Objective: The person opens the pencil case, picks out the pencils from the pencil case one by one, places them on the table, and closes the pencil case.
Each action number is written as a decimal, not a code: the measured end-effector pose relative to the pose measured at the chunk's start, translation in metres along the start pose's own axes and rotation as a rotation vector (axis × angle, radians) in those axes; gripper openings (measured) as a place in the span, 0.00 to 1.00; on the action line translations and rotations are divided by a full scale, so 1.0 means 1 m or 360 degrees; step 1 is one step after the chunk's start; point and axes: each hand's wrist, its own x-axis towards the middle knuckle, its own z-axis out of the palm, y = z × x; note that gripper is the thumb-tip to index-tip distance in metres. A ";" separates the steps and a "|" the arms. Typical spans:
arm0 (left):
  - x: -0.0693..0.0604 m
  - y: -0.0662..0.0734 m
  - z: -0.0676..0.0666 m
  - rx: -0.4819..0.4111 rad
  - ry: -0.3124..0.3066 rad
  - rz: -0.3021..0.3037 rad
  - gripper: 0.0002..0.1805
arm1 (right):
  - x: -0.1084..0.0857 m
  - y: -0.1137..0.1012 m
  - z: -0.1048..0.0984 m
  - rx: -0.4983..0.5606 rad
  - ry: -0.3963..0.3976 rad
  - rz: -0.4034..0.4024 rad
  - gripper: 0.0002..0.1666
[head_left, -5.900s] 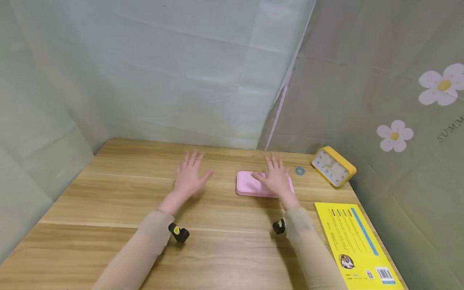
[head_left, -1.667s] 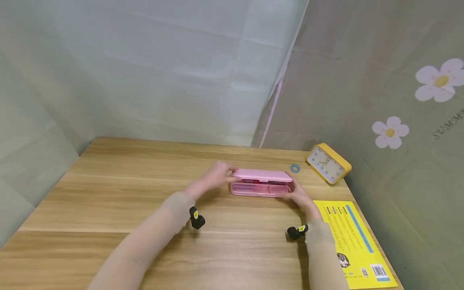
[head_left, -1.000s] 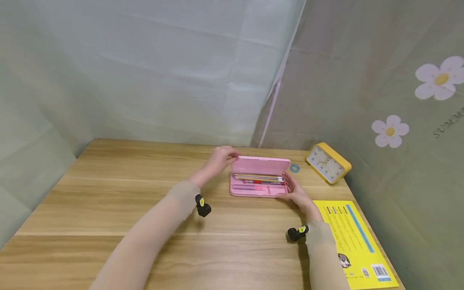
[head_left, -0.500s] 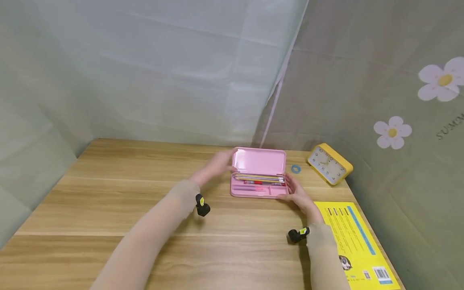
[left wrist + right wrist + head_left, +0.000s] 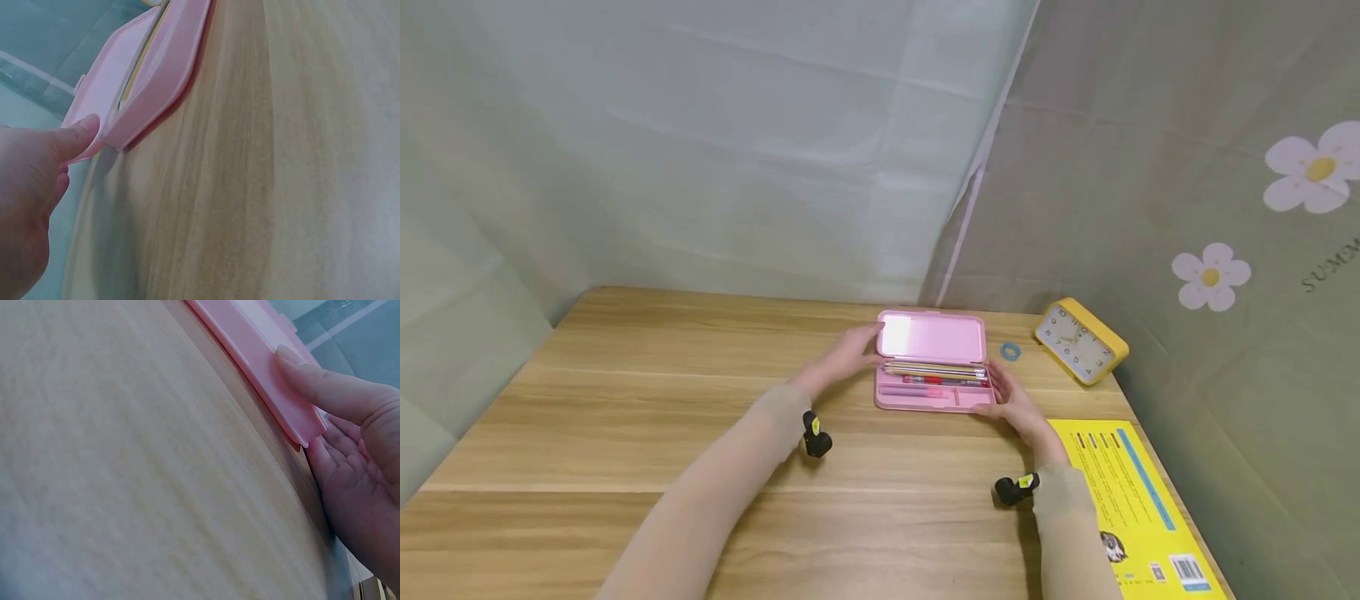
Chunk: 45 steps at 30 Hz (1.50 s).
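A pink pencil case [image 5: 933,404] lies on the wooden table with its lid [image 5: 947,337] folded back toward the wall. Several pencils [image 5: 934,370] fill its rear compartment, along with a red pen [image 5: 925,380]. Pinkish pens [image 5: 917,392] lie in the front one. My left hand [image 5: 848,354] pinches the lid's left end, its thumb on the inner face in the left wrist view and the other fingers mostly hidden behind. My right hand [image 5: 1017,408] grips the case's right end. In the right wrist view its thumb rests on the front side and the fingers bend round the end.
A blue ring [image 5: 1011,351] lies right of the case, close to a yellow alarm clock [image 5: 1081,342]. A yellow book [image 5: 1138,500] sits along the table's right edge, partly under the right forearm. Cloth walls [image 5: 760,167] stand behind and beside the table [image 5: 625,400].
Both hands have come from spread above the table to the pencil case. The left hand has raised the lid and swung it back, showing the pencils. The right hand has stayed at the right end lately.
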 end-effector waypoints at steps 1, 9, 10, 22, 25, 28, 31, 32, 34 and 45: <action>0.000 -0.001 0.001 -0.0003 -0.0005 -0.0009 0.41 | 0.000 0.000 0.000 0.0002 0.0006 0.0009 0.59; -0.001 -0.009 0.006 -0.0051 -0.0070 -0.0058 0.35 | -0.001 -0.001 0.000 -0.0026 0.0017 0.0027 0.60; -0.001 -0.010 0.006 -0.0047 -0.0079 -0.0060 0.34 | -0.001 -0.001 0.000 -0.0025 0.0014 0.0029 0.59; -0.005 -0.009 0.006 -0.0045 -0.0064 -0.0073 0.32 | -0.001 -0.001 0.001 -0.0021 0.0025 0.0038 0.59; -0.005 -0.007 0.005 -0.0042 -0.0043 -0.0067 0.33 | -0.002 -0.001 0.001 -0.0019 0.0020 0.0028 0.59; -0.006 -0.004 0.003 -0.0039 -0.0027 -0.0060 0.32 | -0.001 -0.001 0.001 -0.0015 0.0010 0.0021 0.59; -0.006 -0.001 0.000 -0.0041 -0.0013 -0.0045 0.31 | 0.000 -0.001 0.001 -0.0007 0.0004 0.0007 0.59; -0.006 0.000 -0.001 -0.0041 -0.0009 -0.0040 0.31 | 0.000 -0.001 0.001 -0.0005 0.0002 0.0002 0.59; -0.006 0.002 -0.003 -0.0039 0.0006 -0.0025 0.30 | 0.000 0.000 0.001 -0.0007 -0.0008 -0.0016 0.58; -0.006 0.035 -0.011 0.0029 0.0224 0.0102 0.26 | -0.001 0.004 0.000 -0.0024 0.0001 -0.0041 0.58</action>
